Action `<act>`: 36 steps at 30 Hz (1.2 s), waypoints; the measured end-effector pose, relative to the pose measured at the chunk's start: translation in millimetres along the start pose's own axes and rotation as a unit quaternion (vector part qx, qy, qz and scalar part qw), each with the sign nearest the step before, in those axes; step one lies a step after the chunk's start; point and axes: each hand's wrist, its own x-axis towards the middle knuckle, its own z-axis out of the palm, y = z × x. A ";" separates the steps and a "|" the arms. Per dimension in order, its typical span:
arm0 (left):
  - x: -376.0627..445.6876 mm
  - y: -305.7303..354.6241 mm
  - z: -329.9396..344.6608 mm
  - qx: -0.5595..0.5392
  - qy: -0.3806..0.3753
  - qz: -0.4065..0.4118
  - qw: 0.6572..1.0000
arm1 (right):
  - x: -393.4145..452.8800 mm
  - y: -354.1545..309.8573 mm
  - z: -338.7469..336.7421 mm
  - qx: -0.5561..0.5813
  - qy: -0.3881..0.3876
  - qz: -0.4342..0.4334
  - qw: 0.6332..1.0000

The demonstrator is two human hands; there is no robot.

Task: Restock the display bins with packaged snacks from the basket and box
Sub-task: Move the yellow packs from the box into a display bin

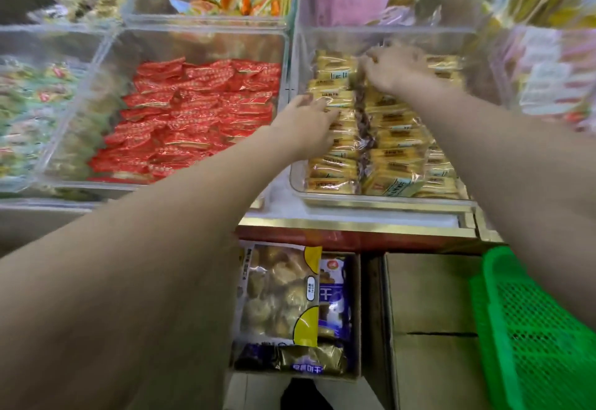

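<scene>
Two hands, left (pixel 309 122) and right (pixel 392 69), on yellow packets (pixel 392 138); grip and labels blurred, unclear.

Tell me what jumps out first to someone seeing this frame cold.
Two bare arms reach into the clear bin of yellow snack packets at centre right: the left hand lies at its left side, the right hand further back, blurred. Beside it, to the left, a bin of red packets draws the eye. Below the shelf sit an open box of large snack bags and a green basket at lower right.
</scene>
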 end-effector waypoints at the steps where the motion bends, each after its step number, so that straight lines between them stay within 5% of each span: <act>1: 0.7 0.3 0.5 0.002 0.006 -0.002 1.000 | -1.0 -5.4 1.5 -0.030 0.010 -0.005 0.999; 6: 4.0 1.8 -4.5 0.005 -0.006 -0.008 1.000 | -6.2 -19.4 19.0 -0.066 -0.003 -0.045 0.997; 11: 4.5 -0.8 -10.7 -0.011 -0.029 0.001 1.000 | 3.1 -13.3 8.9 0.142 0.127 0.064 0.980; 14: 5.6 -2.2 -11.9 -0.007 -0.031 0.001 0.999 | 13.1 -3.4 2.5 0.180 0.108 0.083 0.974; 19: 6.8 -2.9 -11.3 -0.013 -0.020 0.002 1.000 | 13.5 7.7 -10.1 0.095 0.056 -0.039 0.993; 28: 8.2 -2.7 -9.2 -0.010 -0.018 -0.002 1.000 | 10.1 -11.9 -4.1 -0.120 -0.004 -0.098 0.988; 32: 3.1 -3.8 -8.1 -0.063 0.013 0.004 0.998 | 1.6 -15.1 -8.0 0.053 -0.033 -0.071 0.995; 36: -30.3 -18.3 -3.7 -0.145 0.147 0.009 0.978 | -28.0 -19.2 -33.6 0.237 0.150 0.040 0.959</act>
